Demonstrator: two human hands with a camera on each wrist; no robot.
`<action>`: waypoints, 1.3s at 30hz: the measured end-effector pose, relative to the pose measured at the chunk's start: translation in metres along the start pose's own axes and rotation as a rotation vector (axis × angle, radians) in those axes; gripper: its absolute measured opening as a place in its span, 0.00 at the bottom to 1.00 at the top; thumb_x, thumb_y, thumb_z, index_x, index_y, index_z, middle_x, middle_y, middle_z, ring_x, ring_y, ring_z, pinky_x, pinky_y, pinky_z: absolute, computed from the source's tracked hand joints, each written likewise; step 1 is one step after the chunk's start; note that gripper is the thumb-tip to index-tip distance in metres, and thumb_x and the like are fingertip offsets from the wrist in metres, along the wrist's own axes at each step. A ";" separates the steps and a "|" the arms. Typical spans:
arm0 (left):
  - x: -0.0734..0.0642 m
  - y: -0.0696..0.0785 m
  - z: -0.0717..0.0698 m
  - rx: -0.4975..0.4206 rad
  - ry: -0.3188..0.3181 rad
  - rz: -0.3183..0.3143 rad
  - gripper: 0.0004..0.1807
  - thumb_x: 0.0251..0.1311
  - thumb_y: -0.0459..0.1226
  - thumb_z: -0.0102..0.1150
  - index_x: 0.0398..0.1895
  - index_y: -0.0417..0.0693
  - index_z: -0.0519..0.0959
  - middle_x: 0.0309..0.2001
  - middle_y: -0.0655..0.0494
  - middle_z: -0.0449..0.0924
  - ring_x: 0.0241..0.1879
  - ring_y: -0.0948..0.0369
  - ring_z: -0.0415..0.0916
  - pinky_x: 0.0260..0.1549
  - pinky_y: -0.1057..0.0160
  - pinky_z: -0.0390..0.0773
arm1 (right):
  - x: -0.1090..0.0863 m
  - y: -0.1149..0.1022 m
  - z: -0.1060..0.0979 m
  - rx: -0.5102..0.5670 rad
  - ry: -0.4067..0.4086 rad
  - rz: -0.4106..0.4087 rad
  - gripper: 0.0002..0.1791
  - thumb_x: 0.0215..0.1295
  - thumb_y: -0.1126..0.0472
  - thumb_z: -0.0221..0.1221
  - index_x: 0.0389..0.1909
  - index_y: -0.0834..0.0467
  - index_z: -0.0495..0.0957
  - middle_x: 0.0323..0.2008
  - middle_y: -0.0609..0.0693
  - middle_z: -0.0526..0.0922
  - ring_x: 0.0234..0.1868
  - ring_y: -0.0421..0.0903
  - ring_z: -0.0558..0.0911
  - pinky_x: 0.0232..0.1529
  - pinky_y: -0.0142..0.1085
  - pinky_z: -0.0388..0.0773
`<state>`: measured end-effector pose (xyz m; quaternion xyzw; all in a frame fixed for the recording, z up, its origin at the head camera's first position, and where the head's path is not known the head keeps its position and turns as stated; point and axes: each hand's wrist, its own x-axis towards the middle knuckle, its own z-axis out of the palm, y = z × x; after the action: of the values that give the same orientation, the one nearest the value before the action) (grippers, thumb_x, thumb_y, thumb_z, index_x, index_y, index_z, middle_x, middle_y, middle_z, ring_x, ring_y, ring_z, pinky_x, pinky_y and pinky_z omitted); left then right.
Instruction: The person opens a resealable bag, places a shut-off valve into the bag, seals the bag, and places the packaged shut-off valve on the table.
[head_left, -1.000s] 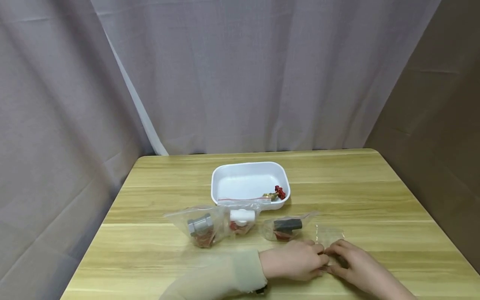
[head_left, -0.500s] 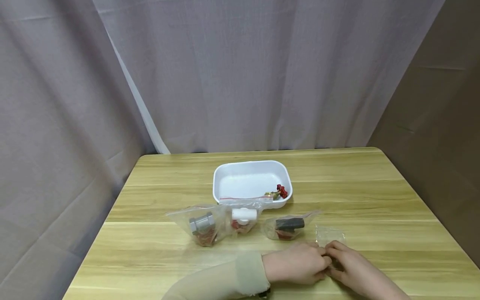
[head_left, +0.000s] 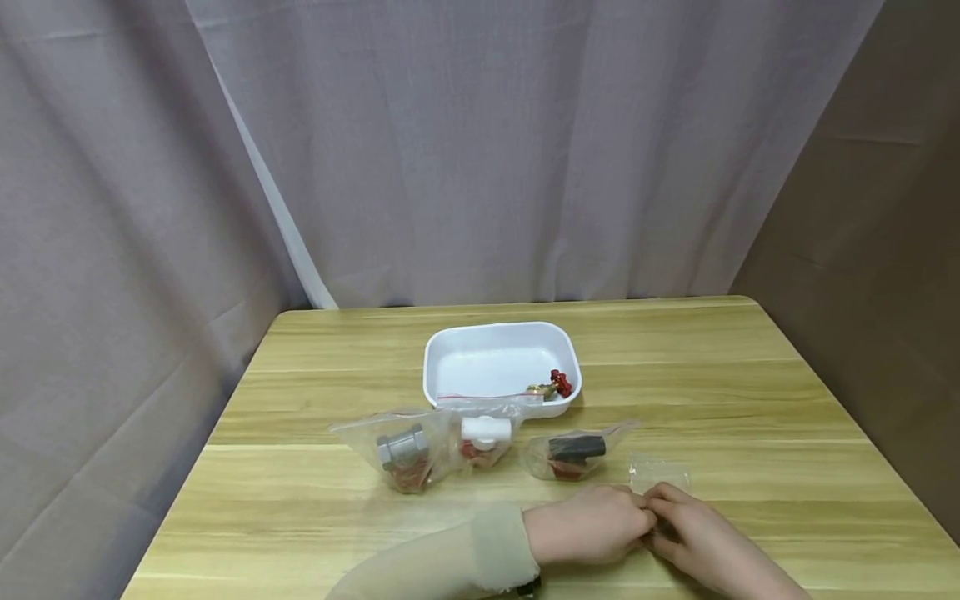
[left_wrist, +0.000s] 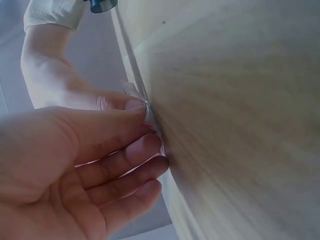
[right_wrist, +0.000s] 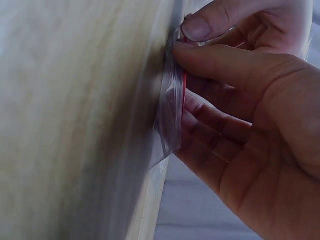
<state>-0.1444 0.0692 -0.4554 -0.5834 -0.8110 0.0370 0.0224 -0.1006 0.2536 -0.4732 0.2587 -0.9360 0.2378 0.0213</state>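
The left hand (head_left: 591, 523) and the right hand (head_left: 699, 535) pinch the red-lined edge of a clear bag (right_wrist: 171, 107) at the near right of the wooden table (head_left: 780, 433). Left of it lies a bagged black fitting (head_left: 576, 448); farther off, a white tray (head_left: 487, 367) holds a red-handled brass piece (head_left: 557, 384).

Right hand (right_wrist: 270, 130), left hand (right_wrist: 275, 22) — clear bag (right_wrist: 171, 112), pinched

A creased clear plastic bag (right_wrist: 171, 107) with a red strip lies, near end pinched, on the table (head_left: 750, 400).
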 end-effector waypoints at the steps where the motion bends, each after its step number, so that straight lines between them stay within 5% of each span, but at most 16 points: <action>1: 0.000 0.000 0.000 -0.009 -0.001 -0.004 0.04 0.70 0.44 0.60 0.42 0.59 0.82 0.42 0.68 0.81 0.40 0.71 0.78 0.39 0.76 0.75 | 0.001 -0.001 0.000 0.004 -0.006 0.004 0.13 0.56 0.63 0.71 0.43 0.52 0.83 0.40 0.36 0.77 0.39 0.32 0.77 0.37 0.35 0.80; 12: -0.004 0.002 0.006 0.037 0.035 -0.014 0.02 0.69 0.43 0.60 0.36 0.59 0.81 0.35 0.69 0.80 0.33 0.71 0.76 0.31 0.75 0.74 | -0.001 -0.002 0.003 0.022 -0.033 -0.007 0.12 0.59 0.62 0.70 0.43 0.53 0.83 0.42 0.36 0.76 0.40 0.32 0.77 0.38 0.36 0.80; 23: -0.007 0.002 0.005 0.001 0.023 -0.014 0.04 0.72 0.42 0.56 0.40 0.58 0.81 0.37 0.68 0.81 0.37 0.72 0.77 0.41 0.76 0.74 | -0.003 0.000 0.001 0.034 -0.055 -0.041 0.14 0.58 0.62 0.71 0.44 0.51 0.81 0.43 0.35 0.75 0.40 0.32 0.75 0.37 0.35 0.78; 31: -0.006 0.003 0.005 0.015 0.027 -0.018 0.03 0.70 0.43 0.59 0.37 0.59 0.81 0.35 0.69 0.80 0.36 0.72 0.77 0.37 0.76 0.75 | -0.008 0.001 -0.006 0.045 -0.143 0.011 0.17 0.58 0.66 0.68 0.48 0.51 0.80 0.46 0.37 0.74 0.44 0.34 0.76 0.41 0.35 0.78; 39: -0.005 0.003 0.003 0.026 0.021 -0.030 0.02 0.68 0.43 0.60 0.40 0.59 0.81 0.36 0.70 0.80 0.36 0.72 0.78 0.37 0.76 0.75 | -0.011 0.001 -0.009 0.041 -0.133 0.009 0.16 0.58 0.65 0.68 0.47 0.49 0.81 0.44 0.36 0.74 0.41 0.33 0.74 0.38 0.34 0.76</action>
<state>-0.1404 0.0650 -0.4584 -0.5714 -0.8187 0.0413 0.0390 -0.0928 0.2638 -0.4675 0.2699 -0.9315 0.2392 -0.0476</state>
